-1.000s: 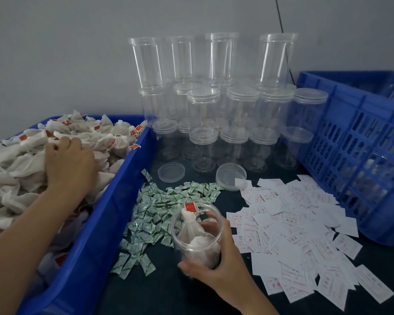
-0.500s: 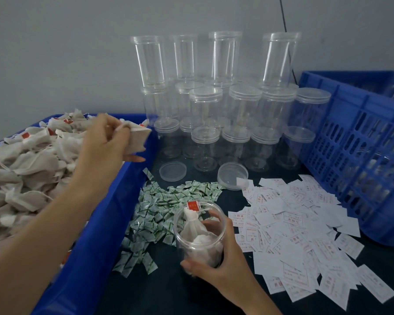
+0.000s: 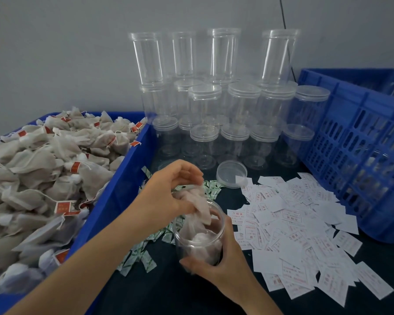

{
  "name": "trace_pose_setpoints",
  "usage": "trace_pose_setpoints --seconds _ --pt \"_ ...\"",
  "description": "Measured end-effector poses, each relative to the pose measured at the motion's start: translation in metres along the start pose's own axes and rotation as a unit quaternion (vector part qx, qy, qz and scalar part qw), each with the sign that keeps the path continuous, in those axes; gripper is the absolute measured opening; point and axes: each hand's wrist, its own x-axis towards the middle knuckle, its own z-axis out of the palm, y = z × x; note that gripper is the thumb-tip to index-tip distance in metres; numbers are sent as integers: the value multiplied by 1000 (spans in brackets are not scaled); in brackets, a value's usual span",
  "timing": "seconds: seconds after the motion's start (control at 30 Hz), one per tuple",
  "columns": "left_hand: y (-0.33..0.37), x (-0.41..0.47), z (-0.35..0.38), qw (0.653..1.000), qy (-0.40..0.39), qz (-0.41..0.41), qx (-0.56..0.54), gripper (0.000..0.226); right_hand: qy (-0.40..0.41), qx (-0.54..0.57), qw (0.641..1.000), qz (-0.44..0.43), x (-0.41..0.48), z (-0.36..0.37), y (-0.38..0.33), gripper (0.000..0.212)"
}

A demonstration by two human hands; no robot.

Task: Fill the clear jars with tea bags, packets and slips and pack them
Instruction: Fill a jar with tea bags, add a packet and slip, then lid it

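My right hand grips an open clear jar near the table's front middle; tea bags lie inside it. Just above the jar's mouth, my left hand pinches a pale tea bag whose lower end dips into the jar. A blue bin at the left is heaped with tea bags bearing red tags. Green-and-white packets are scattered beside and behind the jar. White printed slips are spread to its right.
Stacked empty clear jars, most with lids, stand at the back against the grey wall. A loose clear lid lies in front of them. A blue slotted crate stands at the right.
My left hand lifted a tea bag out of the blue bin, carried it right and now holds it over the jar's mouth. My right hand kept its grip on the jar.
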Motion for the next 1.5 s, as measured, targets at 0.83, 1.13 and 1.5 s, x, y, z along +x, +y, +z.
trace_pose_setpoints --seconds 0.83,1.13,1.5 --pt "-41 -34 43 986 67 93 122 62 -124 -356 923 74 80 -37 3 27" --pt "-43 -33 43 986 67 90 122 62 -19 -413 910 -27 89 -38 2 16" --pt "-46 -31 44 989 56 73 117 62 -30 -234 968 -85 59 -49 -99 17"
